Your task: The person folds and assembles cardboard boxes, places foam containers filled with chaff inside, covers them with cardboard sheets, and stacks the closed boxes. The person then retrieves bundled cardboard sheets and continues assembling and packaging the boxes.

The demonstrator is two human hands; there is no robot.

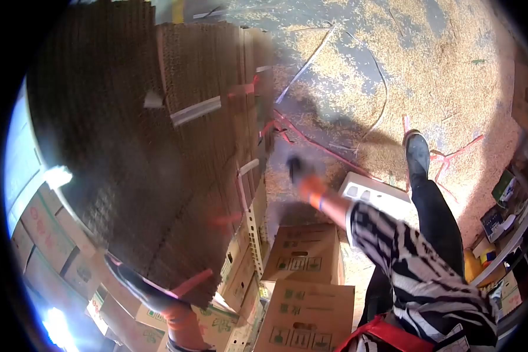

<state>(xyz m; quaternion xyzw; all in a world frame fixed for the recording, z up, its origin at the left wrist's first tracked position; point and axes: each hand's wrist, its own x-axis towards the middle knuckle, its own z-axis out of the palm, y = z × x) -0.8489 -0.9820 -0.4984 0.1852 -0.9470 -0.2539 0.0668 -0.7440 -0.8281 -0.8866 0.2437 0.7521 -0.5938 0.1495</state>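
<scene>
My left hand, in a dark glove with an orange cuff, lies against the near lower side of a tall stack of flattened cardboard boxes. Its visible fingers are stretched out along the edge, and part of the palm side is hidden. A red strap crosses the stack's edge beside that wrist. To the right of the stack, my right hand reaches forward over the floor, gloved and smeared by motion. Nothing distinct shows in it. White and red straps also mark the stack's side.
Printed cartons stand just below my right arm. A white foam tray lies by my shoe. Loose straps and pale shavings cover the floor. More cartons are stacked at left; a cluttered shelf stands right.
</scene>
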